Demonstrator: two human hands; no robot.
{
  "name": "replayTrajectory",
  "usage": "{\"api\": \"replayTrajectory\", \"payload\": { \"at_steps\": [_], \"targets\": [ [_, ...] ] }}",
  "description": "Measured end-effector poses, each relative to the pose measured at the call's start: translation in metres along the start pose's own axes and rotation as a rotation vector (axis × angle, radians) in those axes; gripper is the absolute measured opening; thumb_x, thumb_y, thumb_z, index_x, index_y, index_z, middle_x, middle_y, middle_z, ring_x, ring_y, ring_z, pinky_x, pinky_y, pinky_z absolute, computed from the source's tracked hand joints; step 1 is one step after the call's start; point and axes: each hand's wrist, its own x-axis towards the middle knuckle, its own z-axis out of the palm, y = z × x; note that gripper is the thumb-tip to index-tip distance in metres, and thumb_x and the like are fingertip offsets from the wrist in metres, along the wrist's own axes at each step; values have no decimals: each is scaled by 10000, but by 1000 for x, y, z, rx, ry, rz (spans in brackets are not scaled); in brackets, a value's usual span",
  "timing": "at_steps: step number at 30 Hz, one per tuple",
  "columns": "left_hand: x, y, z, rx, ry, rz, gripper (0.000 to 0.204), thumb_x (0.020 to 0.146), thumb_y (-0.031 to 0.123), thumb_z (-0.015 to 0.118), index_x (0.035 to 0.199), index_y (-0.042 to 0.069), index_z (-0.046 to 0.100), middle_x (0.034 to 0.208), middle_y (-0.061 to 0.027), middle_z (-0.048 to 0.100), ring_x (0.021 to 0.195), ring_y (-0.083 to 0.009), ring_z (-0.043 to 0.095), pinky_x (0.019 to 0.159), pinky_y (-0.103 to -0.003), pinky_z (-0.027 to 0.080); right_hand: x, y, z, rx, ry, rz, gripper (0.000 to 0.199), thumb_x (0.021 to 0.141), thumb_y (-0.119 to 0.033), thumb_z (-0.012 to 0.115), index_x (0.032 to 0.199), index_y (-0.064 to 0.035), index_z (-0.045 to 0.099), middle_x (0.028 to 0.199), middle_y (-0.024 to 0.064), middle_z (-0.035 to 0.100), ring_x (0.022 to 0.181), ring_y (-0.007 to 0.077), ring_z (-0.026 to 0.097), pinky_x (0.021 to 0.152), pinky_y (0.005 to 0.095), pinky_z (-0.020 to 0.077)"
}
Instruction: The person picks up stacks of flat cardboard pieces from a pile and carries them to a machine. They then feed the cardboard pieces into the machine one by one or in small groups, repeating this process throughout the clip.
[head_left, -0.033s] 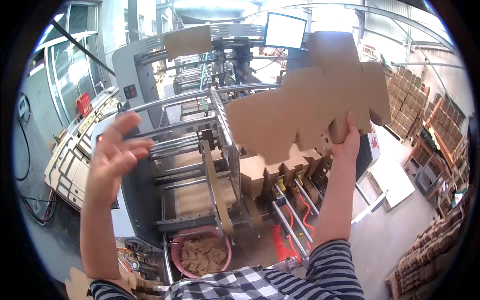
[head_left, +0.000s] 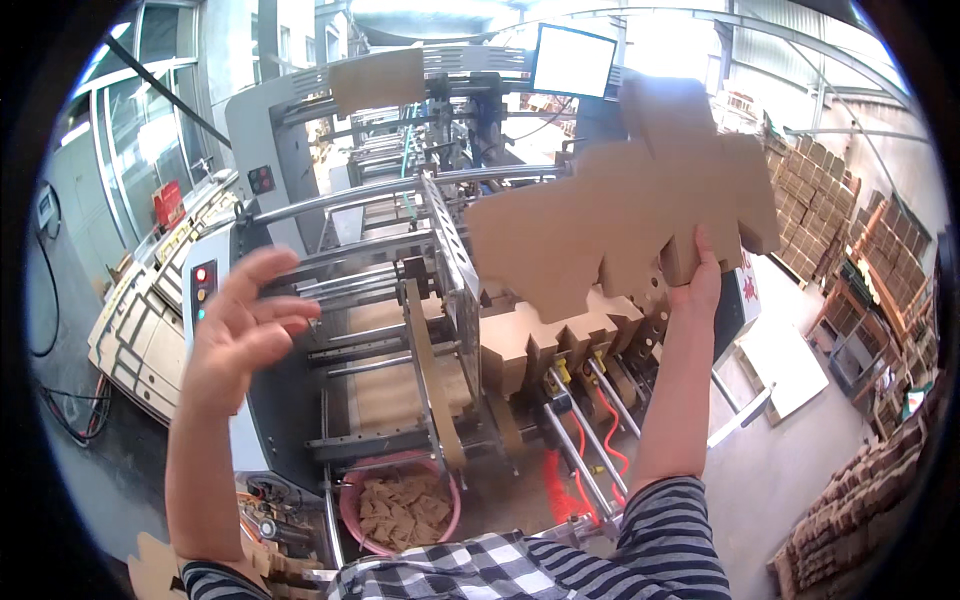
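My right hand (head_left: 697, 268) grips the lower edge of a flat, die-cut cardboard blank (head_left: 620, 205), its thumb lying over the near face. Brown and cut with flaps and notches, the blank is held up above the right side of a machine. Raised over the machine's left side, my left hand (head_left: 250, 330) has its fingers apart and nothing in it. Below the blank, a stack of cut cardboard blanks (head_left: 505, 345) stands on edge between the machine's guides. The fingers of my right hand behind the blank are hidden.
Grey machine frame (head_left: 275, 400) with metal bars fills the middle. A pink basin (head_left: 347, 515) of cardboard scraps sits below it. A lit screen (head_left: 572, 62) stands at the back. Stacked cardboard (head_left: 812, 205) lies at the right, wooden die boards (head_left: 135, 335) at the left.
My left hand has shifted slightly to the right and down. The cardboard blank in my right hand has tilted a little, its upper flap lower and its left end further right.
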Motion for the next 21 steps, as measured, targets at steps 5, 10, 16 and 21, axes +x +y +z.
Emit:
{"api": "replayTrajectory", "payload": {
  "at_steps": [5, 10, 16, 21],
  "targets": [
    [-29, -35, 11, -86, -164, -344, 670, 564, 76, 666, 1161, 40, 364, 961, -100, 537, 893, -188, 527, 798, -301, 400, 46, 53, -45, -163, 197, 95, 449, 693, -183, 629, 1061, 5, 454, 1051, 86, 490, 939, 208, 481, 779, 353, 417],
    [-73, -75, -2, -165, -129, -526, 527, 638, -8, 614, 1117, 10, 395, 1054, -81, 457, 894, -177, 509, 707, -269, 443, 64, 132, -108, -133, 339, 334, 420, 658, -101, 653, 1028, 2, 482, 997, 80, 518, 865, 195, 511, 743, 341, 440],
    [-137, -127, -12, -265, 109, -710, 467, 616, -30, 597, 1058, 17, 454, 968, -89, 519, 835, -196, 544, 728, -287, 438, 66, 194, -160, -289, 371, 320, 384, 659, -116, 645, 1002, -28, 497, 1022, 88, 499, 923, 249, 488, 753, 427, 420],
    [-164, -128, -9, -206, 195, -781, 453, 614, -11, 609, 1042, 5, 462, 958, -93, 530, 839, -202, 548, 736, -291, 438, 64, 164, -147, -1035, 44, 885, 678, 673, -498, 551, 1168, -79, 355, 1139, 249, 375, 961, 351, 454, 800, 438, 383]
  ]
}}
